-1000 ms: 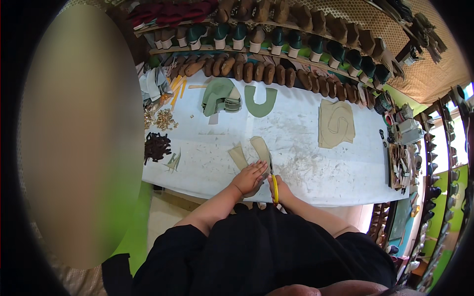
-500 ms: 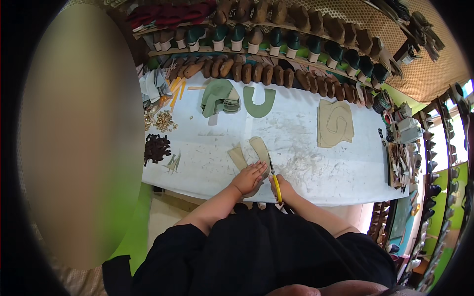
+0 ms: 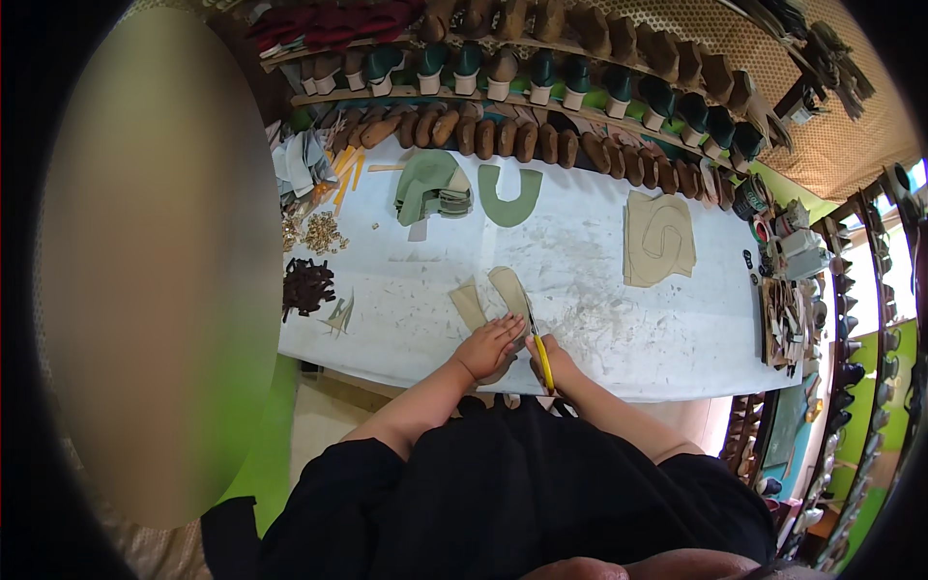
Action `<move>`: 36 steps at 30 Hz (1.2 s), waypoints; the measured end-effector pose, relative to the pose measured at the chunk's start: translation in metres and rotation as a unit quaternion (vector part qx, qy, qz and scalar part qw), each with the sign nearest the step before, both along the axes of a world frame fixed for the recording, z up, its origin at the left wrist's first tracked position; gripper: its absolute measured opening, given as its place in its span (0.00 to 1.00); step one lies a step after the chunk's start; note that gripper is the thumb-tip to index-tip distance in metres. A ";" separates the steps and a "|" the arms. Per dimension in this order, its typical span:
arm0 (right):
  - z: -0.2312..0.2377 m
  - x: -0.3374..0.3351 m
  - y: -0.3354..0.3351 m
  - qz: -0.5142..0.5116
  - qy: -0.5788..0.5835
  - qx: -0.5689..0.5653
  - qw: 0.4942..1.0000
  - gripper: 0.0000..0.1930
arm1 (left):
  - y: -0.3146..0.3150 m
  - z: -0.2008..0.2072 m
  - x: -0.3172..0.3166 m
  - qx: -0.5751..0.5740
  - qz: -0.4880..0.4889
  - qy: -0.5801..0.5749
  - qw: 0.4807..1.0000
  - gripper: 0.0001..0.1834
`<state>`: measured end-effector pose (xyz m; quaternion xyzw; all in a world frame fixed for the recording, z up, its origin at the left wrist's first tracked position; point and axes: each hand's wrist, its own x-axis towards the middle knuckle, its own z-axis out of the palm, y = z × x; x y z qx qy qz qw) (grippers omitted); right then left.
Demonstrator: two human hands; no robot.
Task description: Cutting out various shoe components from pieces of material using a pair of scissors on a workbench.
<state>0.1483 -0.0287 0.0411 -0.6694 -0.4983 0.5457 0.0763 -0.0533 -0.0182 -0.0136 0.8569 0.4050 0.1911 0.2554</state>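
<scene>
My left hand [image 3: 491,346] lies on a beige piece of sheet material [image 3: 507,290] near the table's front edge, its fingers stretched out and pressing it down. A second beige strip [image 3: 467,305] sticks out to the left of my fingers; whether the two join under the hand is hidden. My right hand [image 3: 559,365] is closed round yellow-handled scissors [image 3: 543,362]. Their blades point away from me, along the right edge of the beige piece. How far the blades are apart is too small to tell.
Green cut pieces [image 3: 430,188] and a green U-shape [image 3: 510,198] lie at the back. A marked beige sheet [image 3: 659,240] is to the right. Small gold parts [image 3: 322,234] and dark brown bits [image 3: 307,287] sit left. Wooden shoe lasts [image 3: 525,141] line the back edge.
The scissors and my right hand have shifted very slightly. My left hand stays on the beige piece. The whole view has moved a little.
</scene>
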 end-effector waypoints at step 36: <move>0.004 0.011 0.012 0.048 -0.017 0.055 0.997 0.34 | -0.002 0.003 -0.002 0.010 -0.019 -0.012 1.000 0.29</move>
